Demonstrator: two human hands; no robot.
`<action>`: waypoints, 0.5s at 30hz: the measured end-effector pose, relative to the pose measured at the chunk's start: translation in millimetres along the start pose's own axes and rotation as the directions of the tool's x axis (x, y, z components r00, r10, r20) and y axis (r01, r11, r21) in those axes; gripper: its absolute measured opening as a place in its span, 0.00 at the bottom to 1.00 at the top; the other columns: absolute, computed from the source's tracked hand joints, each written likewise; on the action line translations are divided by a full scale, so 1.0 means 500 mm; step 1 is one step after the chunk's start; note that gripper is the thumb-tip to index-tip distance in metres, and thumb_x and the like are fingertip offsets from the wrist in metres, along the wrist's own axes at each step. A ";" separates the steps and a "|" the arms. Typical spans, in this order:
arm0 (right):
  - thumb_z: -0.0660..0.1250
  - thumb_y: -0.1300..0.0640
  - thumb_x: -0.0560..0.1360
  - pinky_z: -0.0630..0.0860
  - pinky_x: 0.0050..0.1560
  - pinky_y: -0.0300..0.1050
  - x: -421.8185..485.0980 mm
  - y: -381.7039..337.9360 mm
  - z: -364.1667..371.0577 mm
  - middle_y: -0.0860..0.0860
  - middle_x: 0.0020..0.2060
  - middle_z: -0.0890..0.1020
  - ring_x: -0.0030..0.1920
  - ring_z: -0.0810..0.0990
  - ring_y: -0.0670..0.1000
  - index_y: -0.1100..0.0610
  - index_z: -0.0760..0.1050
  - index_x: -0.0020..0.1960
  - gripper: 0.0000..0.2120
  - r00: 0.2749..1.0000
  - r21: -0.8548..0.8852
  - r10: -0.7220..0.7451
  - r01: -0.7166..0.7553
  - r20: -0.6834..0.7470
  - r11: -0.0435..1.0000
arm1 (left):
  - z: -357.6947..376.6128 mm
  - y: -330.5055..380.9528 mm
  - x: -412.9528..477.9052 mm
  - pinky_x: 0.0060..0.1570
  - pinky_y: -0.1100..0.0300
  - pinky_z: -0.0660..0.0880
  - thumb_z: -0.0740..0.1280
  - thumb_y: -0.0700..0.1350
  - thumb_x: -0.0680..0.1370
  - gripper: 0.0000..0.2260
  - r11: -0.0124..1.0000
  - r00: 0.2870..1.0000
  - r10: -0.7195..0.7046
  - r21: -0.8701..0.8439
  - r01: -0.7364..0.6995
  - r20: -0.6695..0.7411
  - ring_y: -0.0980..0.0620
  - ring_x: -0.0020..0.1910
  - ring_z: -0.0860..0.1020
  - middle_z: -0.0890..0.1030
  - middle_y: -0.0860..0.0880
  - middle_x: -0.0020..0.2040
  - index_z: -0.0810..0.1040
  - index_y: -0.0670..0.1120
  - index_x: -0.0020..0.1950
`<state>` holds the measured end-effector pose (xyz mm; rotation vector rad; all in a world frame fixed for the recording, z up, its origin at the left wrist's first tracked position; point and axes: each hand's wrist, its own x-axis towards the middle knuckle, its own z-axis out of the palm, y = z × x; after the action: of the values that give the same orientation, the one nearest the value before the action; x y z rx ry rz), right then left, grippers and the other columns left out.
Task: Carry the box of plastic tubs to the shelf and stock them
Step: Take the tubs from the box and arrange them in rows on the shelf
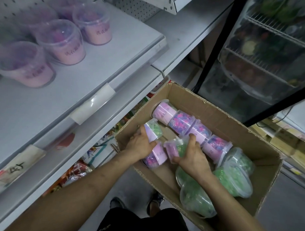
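Observation:
An open cardboard box (234,128) stands on the floor beside the shelf. Inside lie several clear plastic tubs with pink labels, some in a diagonal row (191,127), and green-filled tubs (232,177) at the near right. My left hand (140,144) grips a tub with green contents and a pink label (153,131) at the box's left side. My right hand (192,154) grips another pink-labelled tub with green contents (173,147) in the middle. Several pink tubs (64,43) stand upright on the white shelf (90,82) at upper left.
Below the white shelf, a lower shelf holds colourful packaged goods (80,170). A glass-door cooler (264,64) with wire racks stands behind the box at right. My feet (154,201) are on the grey floor beside the box's near edge.

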<state>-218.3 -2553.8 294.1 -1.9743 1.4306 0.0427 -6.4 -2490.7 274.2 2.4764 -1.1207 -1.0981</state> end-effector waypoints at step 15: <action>0.82 0.42 0.64 0.75 0.62 0.53 -0.059 0.048 -0.109 0.53 0.71 0.75 0.69 0.76 0.58 0.49 0.53 0.77 0.52 0.990 0.226 0.021 0.011 -0.138 0.974 | 0.059 -0.016 0.005 0.58 0.46 0.76 0.73 0.61 0.74 0.41 0.994 0.995 -0.088 0.066 0.085 0.041 0.39 0.63 0.77 0.75 0.40 0.67 0.51 0.47 0.73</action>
<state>-269.7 -2563.0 335.4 -1.8151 1.4589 -0.2508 -21.8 -2483.8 248.5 2.5850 -1.0865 -1.1636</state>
